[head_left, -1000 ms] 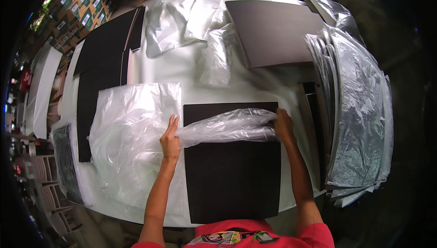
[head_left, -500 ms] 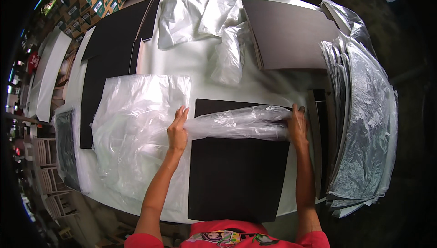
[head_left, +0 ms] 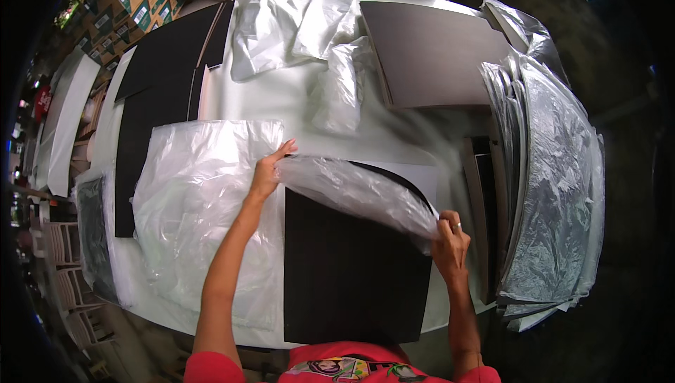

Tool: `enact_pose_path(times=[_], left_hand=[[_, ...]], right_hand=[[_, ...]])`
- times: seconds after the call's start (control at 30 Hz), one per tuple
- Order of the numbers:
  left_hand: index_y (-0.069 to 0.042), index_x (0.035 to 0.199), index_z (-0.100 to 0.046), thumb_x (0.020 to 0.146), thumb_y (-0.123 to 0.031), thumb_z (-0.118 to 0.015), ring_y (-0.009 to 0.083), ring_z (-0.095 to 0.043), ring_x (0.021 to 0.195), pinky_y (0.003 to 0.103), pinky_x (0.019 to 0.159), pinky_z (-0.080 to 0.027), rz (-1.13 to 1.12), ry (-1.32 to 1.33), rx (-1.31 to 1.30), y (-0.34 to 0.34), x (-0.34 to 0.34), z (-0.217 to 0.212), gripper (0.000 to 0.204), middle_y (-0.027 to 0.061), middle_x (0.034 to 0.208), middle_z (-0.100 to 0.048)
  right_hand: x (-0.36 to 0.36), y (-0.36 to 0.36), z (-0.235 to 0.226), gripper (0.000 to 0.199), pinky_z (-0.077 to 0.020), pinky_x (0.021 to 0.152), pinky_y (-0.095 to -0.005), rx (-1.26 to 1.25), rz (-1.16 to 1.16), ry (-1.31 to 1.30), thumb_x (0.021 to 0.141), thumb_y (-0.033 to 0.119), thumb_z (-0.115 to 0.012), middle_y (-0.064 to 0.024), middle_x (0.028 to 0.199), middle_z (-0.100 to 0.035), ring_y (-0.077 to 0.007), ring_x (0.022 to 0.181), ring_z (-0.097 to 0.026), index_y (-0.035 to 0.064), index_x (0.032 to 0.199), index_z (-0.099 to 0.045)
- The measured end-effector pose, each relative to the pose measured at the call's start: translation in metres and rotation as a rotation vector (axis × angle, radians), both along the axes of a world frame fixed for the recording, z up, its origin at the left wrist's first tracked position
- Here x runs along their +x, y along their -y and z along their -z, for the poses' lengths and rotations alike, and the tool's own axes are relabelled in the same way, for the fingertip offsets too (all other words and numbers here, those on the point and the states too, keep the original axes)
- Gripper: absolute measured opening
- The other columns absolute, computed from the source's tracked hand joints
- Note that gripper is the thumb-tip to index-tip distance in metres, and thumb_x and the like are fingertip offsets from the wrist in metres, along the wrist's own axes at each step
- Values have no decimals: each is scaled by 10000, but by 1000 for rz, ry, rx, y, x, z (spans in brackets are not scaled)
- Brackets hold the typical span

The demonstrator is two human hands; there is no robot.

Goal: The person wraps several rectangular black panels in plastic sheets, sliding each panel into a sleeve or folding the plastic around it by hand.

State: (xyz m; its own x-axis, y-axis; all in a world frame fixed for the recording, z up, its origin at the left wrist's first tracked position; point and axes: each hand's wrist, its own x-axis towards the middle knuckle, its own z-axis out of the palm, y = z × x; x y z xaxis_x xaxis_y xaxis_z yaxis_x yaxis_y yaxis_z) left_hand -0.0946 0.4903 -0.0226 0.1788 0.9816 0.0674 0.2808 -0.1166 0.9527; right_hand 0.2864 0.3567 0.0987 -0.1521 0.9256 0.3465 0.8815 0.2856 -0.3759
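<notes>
A black rectangular board (head_left: 351,270) lies on the white table (head_left: 281,101) right in front of me. A clear plastic bag (head_left: 358,189) stretches across the board's far edge, lifted off the surface. My left hand (head_left: 267,172) grips the bag's left end and my right hand (head_left: 450,242) grips its right end near the board's right side. The bag sags and slopes down from left to right between them.
A flat pile of clear plastic bags (head_left: 204,207) lies left of the board. Dark boards (head_left: 162,94) lie at the far left, a grey board (head_left: 429,52) at the far right. Bagged boards (head_left: 548,172) are stacked at the right edge. Crumpled plastic (head_left: 295,24) sits at the back.
Both hands have raised the bag off the board; the left hand moved up and away, the right hand came nearer to me, so the bag now slants.
</notes>
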Motion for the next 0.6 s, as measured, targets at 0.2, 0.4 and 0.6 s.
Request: enact_pose_path(times=[0.2, 0.4, 0.6], left_hand=[[24, 1176, -571, 705, 50, -432, 160, -542, 1086, 275, 967, -378, 294, 180, -362, 29, -19, -83, 492, 135, 1165, -600], [78, 1143, -569, 780, 1, -449, 211, -546, 1102, 316, 996, -392, 340, 563, -337, 40, -18, -136, 390, 153, 1216, -557], [44, 1292, -427, 896, -134, -444, 226, -545, 1097, 345, 988, -409, 149, 785, -755, 36, -26, -111, 434, 151, 1251, -520]], right_hand=[[35, -20, -9, 89, -445, 634, -279, 55, 76, -381, 719, -37, -552, -114, 794, -578, -244, 709, -594, -18, 806, -547], [74, -52, -9, 134, -428, 626, -207, -677, -32, -1014, 808, 54, -595, -12, 796, -636, -63, 734, -562, -51, 880, -638], [54, -84, -23, 419, -446, 744, -209, -933, -245, -1067, 739, 133, -691, -79, 921, -636, -90, 813, -581, -56, 1094, -574]])
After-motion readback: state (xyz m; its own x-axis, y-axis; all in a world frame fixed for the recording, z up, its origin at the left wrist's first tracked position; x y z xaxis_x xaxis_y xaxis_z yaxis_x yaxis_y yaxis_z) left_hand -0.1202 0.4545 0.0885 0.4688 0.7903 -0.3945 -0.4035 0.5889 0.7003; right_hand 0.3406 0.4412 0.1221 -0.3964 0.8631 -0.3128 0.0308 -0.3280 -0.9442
